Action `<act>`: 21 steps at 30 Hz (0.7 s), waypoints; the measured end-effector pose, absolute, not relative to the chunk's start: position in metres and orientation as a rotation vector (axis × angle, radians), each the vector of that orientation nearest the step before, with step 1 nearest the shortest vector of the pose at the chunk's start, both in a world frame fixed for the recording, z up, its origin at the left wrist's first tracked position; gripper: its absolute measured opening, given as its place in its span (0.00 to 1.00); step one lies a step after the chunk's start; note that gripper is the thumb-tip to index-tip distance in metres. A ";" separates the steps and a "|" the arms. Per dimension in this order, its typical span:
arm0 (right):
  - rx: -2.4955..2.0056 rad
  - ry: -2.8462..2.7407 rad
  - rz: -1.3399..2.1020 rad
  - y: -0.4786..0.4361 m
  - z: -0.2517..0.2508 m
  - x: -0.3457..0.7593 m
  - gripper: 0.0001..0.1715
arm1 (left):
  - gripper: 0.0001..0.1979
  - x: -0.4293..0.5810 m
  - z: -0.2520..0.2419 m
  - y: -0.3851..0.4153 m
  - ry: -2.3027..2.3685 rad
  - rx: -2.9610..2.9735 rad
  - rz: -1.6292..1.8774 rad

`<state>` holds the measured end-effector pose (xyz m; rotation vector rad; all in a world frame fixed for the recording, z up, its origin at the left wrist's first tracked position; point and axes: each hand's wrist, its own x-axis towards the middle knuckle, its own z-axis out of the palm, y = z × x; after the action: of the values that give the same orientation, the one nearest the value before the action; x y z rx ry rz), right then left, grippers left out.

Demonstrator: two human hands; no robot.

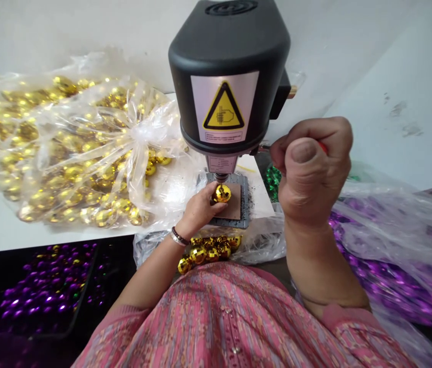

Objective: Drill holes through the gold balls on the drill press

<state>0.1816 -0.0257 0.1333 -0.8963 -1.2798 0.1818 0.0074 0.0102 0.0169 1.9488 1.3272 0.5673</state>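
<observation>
You are holding a gold mirrored ball centred under the spindle of the black bench drill, seated on a brown pad, your left hand curling its fingers close around the ball's side. Your right hand is clenching a red-ended handle, fingers pressed together beneath the thumb, while loose gold balls are lying just below the plate.

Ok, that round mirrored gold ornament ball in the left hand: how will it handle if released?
Being spherical, the gold ball would likely roll off the flat brown pad. Its glossy faceted shell looks slippery, and probably light.
</observation>
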 end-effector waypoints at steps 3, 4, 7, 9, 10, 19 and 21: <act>-0.871 -1.284 0.174 -0.026 0.131 0.182 0.18 | 0.31 0.008 0.012 0.011 1.354 1.955 0.537; -0.869 -1.294 0.165 -0.026 0.129 0.183 0.17 | 0.32 0.008 0.011 0.011 1.367 1.949 0.529; -0.870 -1.331 0.129 -0.030 0.123 0.185 0.16 | 0.33 0.007 0.010 0.011 1.387 1.953 0.535; -0.852 -1.365 0.111 -0.033 0.116 0.187 0.14 | 0.31 0.007 0.010 0.010 1.384 1.962 0.545; -0.837 -1.392 0.111 -0.034 0.112 0.189 0.12 | 0.31 0.007 0.010 0.010 1.380 1.964 0.550; -0.773 -1.527 0.019 -0.038 0.095 0.192 0.07 | 0.29 0.008 0.013 0.007 1.388 1.966 0.539; -0.763 -1.524 -0.008 -0.037 0.092 0.190 0.07 | 0.29 0.007 0.013 0.008 1.377 1.950 0.544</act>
<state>0.1902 -0.0366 0.0922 -0.7628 -1.5239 -0.0083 0.0070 0.0075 0.0125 1.9503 1.3774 0.5441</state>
